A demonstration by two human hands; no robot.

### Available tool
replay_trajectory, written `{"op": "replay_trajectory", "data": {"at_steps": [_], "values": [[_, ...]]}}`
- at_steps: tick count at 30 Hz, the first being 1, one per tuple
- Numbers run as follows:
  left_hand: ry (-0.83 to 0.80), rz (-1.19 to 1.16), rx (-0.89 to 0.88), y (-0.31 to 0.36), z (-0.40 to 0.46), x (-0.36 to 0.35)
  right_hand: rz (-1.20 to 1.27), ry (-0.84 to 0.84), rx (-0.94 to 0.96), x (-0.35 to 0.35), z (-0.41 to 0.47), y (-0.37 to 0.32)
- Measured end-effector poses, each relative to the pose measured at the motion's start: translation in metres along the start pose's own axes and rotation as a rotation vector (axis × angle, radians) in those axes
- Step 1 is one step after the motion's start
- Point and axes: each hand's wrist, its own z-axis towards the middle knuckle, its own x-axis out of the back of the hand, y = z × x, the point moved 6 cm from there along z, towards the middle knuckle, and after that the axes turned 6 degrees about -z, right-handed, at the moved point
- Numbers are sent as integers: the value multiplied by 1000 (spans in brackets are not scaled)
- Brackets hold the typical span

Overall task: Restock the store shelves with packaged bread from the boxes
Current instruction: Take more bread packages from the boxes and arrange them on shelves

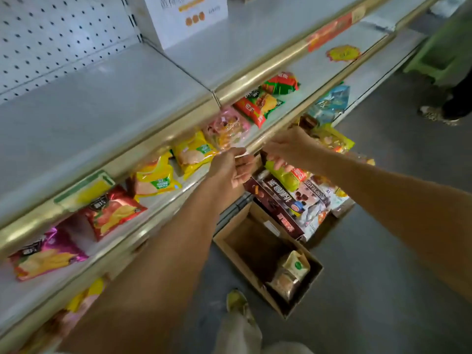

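Bread pack (227, 132) (glossy pink film) on shelf (255, 129); left hand (233, 166) pinch grip, right hand (283, 149) grip unclear.

A shop aisle: tiered white metal shelves (107, 103) with gold price rails (258, 75), white pegboard backing (51, 34), rows of colourful snack packets (153, 180), open brown cardboard stock box (237, 241) on grey floor.
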Motion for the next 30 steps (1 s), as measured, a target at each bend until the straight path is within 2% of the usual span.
{"op": "replay_trajectory", "data": {"at_steps": [6, 12, 16, 21, 25, 30], "values": [[77, 46, 119, -72, 54, 12, -131, -152, -93, -47, 25, 73], [196, 16, 199, -162, 93, 17, -237, -353, -63, -94, 30, 160], [293, 4, 228, -246, 114, 25, -221, -466, -64, -129, 27, 232], [415, -23, 369, -376, 128, 36, -204, -593, -247, -181, 14, 356], [447, 46, 430, -463, 139, 39, -99, -569, -483, -221, 2, 448], [499, 390, 348, -531, 181, 56, -97, -478, -652, -266, 6, 530]]}}
